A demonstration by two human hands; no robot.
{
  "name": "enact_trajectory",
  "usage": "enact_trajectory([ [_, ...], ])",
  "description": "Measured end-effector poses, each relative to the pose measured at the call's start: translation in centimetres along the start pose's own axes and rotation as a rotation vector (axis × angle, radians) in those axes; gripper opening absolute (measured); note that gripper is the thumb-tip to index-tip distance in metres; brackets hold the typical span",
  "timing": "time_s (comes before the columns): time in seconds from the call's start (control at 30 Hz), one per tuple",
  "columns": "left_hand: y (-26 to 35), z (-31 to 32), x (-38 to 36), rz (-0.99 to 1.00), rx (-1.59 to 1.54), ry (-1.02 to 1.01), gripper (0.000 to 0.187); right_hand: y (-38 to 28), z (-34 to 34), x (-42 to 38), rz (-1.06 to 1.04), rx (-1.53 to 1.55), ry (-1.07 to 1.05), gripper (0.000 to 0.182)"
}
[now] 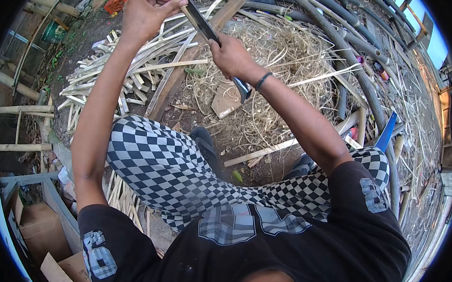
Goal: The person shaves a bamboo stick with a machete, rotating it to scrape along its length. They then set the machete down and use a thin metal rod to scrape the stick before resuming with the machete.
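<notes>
My right hand (234,56) is closed around the handle of a long knife (199,17), whose dark blade slants up and left to the top edge of the view. The handle's blue and black butt sticks out below my fist. Close beside the blade, my left hand (145,15) pinches a thin pale bamboo strip (193,21), with thumb and fingers together. The strip runs along the blade's left side; whether the edge bites into it cannot be made out. The top of the view cuts off part of my left fingers.
Split bamboo strips (131,79) are heaped at the left, beside a wooden plank (169,85). Curled shavings (278,56) cover the ground ahead. Dark poles (327,28) lie at the right, near a blue-handled tool (387,131). Cardboard boxes (44,229) stand at lower left.
</notes>
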State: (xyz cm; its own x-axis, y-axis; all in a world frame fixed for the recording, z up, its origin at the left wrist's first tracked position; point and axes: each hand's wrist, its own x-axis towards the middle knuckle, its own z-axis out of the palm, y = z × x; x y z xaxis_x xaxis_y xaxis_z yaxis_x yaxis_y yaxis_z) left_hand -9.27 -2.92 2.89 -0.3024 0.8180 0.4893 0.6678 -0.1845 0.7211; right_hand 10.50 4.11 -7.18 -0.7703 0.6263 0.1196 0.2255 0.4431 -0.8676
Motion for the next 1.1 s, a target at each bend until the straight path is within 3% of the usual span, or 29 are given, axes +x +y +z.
enact_trajectory([
  [0.07, 0.1, 0.1, -0.1, 0.005, 0.122, 0.007, 0.026, -1.2, -1.5, 0.4, -0.008, -0.023, 0.009, 0.029],
  [0.13, 0.8, 0.6, -0.1, -0.032, 0.042, -0.049, 0.027, -3.1, -3.0, -0.3, -0.020, 0.012, -0.038, 0.031],
  [0.17, 2.9, 0.8, -0.4, -0.018, 0.170, -0.017, 0.022, -1.6, -2.1, 0.7, -0.238, -0.126, 0.105, 0.032],
  [0.2, 4.5, 1.3, -0.9, -0.002, 0.304, 0.012, 0.017, 0.1, -1.0, 0.7, -0.222, -0.124, 0.088, 0.032],
  [0.27, 4.1, 1.8, -1.2, -0.032, 0.160, 0.064, 0.022, 1.7, -0.2, 0.2, 0.121, 0.085, -0.108, 0.032],
  [0.33, 4.5, 1.4, -0.9, 0.002, 0.289, 0.064, 0.024, 0.5, -1.4, 0.7, 0.047, 0.004, -0.047, 0.032],
  [0.47, 4.3, 1.3, -0.7, 0.004, 0.367, 0.053, 0.024, -0.7, -2.6, 0.2, 0.114, -0.015, -0.136, 0.032],
  [0.6, 4.3, 1.5, -0.5, -0.008, 0.239, 0.035, 0.023, 0.0, -1.9, 1.0, -0.086, -0.065, 0.007, 0.031],
  [0.67, 4.8, 1.8, -0.6, 0.051, 0.375, 0.066, 0.023, 2.5, -0.2, 1.5, -0.230, -0.181, 0.189, 0.031],
  [0.7, 4.9, 1.9, -0.7, -0.007, 0.306, 0.073, 0.023, 4.4, 0.8, 1.4, -0.096, -0.193, 0.109, 0.031],
  [0.8, 5.2, 1.3, -0.4, -0.046, 0.264, 0.076, 0.024, 5.6, 1.2, 2.0, -0.128, -0.311, 0.113, 0.031],
  [0.83, 5.3, 1.4, -0.4, -0.050, 0.279, 0.052, 0.024, 2.9, -0.5, 1.3, 0.088, -0.119, -0.056, 0.031],
  [0.93, 5.1, 1.3, 0.0, 0.032, 0.409, 0.020, 0.023, 0.4, -2.2, 0.8, 0.040, -0.114, -0.037, 0.030],
  [0.97, 4.7, 1.4, -0.1, -0.008, 0.290, 0.030, 0.024, 1.9, -1.4, 1.6, -0.187, -0.237, 0.119, 0.031],
  [1.07, 3.8, 1.6, 0.0, 0.041, 0.171, 0.030, 0.026, 1.9, -0.9, 0.9, -0.170, -0.173, 0.119, 0.028],
  [1.1, 4.6, 1.6, -0.2, 0.013, 0.295, 0.030, 0.028, 5.2, 0.7, 1.4, -0.075, -0.248, 0.040, 0.030],
])
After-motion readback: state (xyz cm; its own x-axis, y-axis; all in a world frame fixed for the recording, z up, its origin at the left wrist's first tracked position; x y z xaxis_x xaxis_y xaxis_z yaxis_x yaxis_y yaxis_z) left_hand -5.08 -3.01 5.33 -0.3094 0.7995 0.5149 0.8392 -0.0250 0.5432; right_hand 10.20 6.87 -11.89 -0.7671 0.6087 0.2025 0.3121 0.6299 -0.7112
